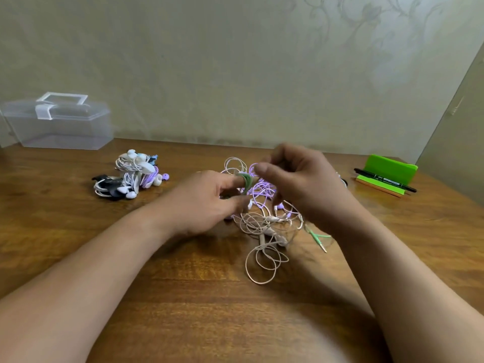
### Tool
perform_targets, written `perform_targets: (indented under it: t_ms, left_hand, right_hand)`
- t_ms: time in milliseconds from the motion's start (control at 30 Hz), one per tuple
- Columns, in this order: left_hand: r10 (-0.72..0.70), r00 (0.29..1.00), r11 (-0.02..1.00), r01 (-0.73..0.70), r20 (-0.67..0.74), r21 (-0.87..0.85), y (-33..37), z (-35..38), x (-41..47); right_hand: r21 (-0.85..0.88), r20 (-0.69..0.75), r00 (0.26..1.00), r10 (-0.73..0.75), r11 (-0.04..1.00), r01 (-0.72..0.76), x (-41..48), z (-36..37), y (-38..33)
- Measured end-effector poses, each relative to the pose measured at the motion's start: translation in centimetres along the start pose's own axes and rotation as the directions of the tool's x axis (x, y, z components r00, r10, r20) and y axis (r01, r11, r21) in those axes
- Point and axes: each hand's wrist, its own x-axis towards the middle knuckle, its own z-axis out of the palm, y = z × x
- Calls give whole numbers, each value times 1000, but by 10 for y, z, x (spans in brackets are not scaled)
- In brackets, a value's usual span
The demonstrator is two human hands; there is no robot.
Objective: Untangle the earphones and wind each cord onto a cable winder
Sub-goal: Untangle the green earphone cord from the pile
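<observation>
- Currently, from the head view, the left hand [207, 203] is curled, its forefinger pointing away from the body with a green coil [245, 182] looped round it near the tip; the thumb and other fingers close in beneath the coil.
- The right hand [296, 179] is raised just right of the coil with its fingers bent and its thumb tip almost against the wraps. Blur hides whether it pinches a strand, so I cannot tell what it has hold of.
- The loose green cord [318, 236] emerges below the right hand, its plug end lying on the desk [183, 297] nearer the body.
- Under and between both hands lies the tangle: a purple cord [262, 189] just beyond the left fingertips, and a pale pink cord [262, 258] spreading toward the body.
- Judging by this, the next wrap depends on the right hand, the nearer one, feeding cord across the forefinger's long axis.
- Well left of the left hand sits a finished pile [131, 174] of wound earphones.
</observation>
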Motion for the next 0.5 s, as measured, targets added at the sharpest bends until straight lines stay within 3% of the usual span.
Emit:
perform_targets:
  t_ms: [133,233,300,400,500]
  left_hand:
    - [95,979,966,-47,178,-255,5,-2,-3]
    - [162,965,857,-34,206,-514,12,-6,-6]
    - [183,971,764,-43,152,-644,15,-7,-7]
    - [89,994,629,-104,-61,-771,13,-8,-1]
    - [-31,966,635,-180,-257,-751,6,-11,8]
  right_hand:
    - [388,30,990,135,912,-136,6,-8,4]
    - [472,95,977,190,856,-212,7,-7,10]
    - [449,121,978,171,869,-208,5,-1,13]
    - [348,192,970,150,914,-210,-1,14,14]
    - [144,223,968,112,979,-146,-4,26,9]
